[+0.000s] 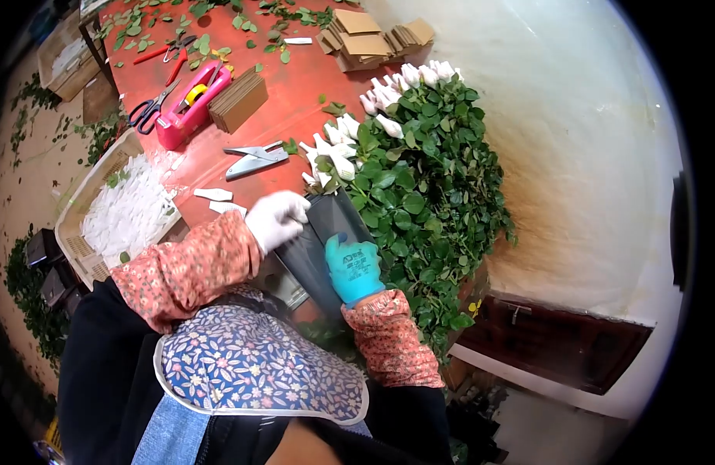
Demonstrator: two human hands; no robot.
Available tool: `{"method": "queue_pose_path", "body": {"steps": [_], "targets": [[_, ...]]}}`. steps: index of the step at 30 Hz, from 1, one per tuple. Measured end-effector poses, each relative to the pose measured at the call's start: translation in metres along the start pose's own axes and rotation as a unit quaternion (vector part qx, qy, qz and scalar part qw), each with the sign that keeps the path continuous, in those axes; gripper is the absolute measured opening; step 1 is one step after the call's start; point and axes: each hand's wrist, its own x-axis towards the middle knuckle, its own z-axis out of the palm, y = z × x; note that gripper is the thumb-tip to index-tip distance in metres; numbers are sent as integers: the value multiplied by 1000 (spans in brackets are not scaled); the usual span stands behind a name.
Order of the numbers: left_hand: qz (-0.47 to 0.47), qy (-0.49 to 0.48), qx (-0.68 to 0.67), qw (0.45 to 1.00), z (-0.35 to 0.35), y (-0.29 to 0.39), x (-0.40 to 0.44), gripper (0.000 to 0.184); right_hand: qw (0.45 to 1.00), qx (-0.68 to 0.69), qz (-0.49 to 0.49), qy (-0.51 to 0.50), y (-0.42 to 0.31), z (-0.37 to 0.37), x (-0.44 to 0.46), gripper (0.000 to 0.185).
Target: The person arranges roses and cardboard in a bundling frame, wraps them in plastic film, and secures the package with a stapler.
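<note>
A dark grey wrapping sheet (315,260) lies at an angle over the table's near edge, in front of me. My left hand (278,221), in a white glove, has its fingers closed at the sheet's upper left edge. On the right side of the sheet is my right hand (354,267) in a teal glove, its fingers curled round the edge and partly hidden. White rosebuds in pale sleeves (330,151) lie just beyond the sheet's far end. Their leafy stems (423,194) spread along the right. A silver stapler (255,159) rests beyond my left hand.
On the red table (284,93) are a pink tape dispenser (191,108), scissors (150,108), red-handled pliers (171,58), and cardboard pieces (239,101) with more cardboard (361,39) behind. A basket (82,232) of white sleeves (132,213) stands left. A wall (575,155) bounds the right.
</note>
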Motion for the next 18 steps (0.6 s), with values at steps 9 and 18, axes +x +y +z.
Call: {"method": "queue_pose_path", "body": {"steps": [9,18], "targets": [[-253,-186,168,935,-7,12,31,35,999,-3,-34,-4,6,10,3,30],[-263,-82,129,953,12,-5,25,20,991,-45,-122,9,20,-12,0,31]]}}
